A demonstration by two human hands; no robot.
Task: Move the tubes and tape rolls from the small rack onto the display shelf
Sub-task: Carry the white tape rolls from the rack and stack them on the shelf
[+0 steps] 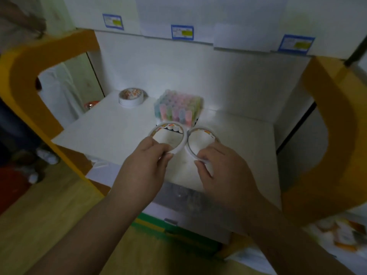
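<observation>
Observed at the white display shelf [111,133], which serves as the reference for all positions below.

Hands: the left hand [147,161] pinches the near rim of one thin tape roll [168,135] between thumb and curled fingers. The right hand [216,163] grips the near rim of a second thin tape roll [202,139] in the same manner. Both rolls are held just above the front-middle of the shelf surface, tilted towards the camera, side by side, rims touching or very nearly so; contact with the shelf itself cannot be confirmed.

Items already on the shelf: a pack of coloured tubes [177,107] stands upright at mid-depth, directly behind the two held rolls. A thicker stack of tape [131,97] lies flat at the rear left corner, well apart from the hands.

Progress assessment: the tubes and at least one lot of tape appear to be placed. The two rolls in hand are over the shelf but not yet released, so this placement is judged incomplete. The small rack is not identifiable in view, and whether further items remain on it cannot be determined.

Surroundings: orange side panels [337,116] frame the shelf on both sides; blue-bordered price labels [182,32] sit on the edge above. Lower right of the shelf, blurred orange-and-white goods [341,235] are visible but not identifiable
</observation>
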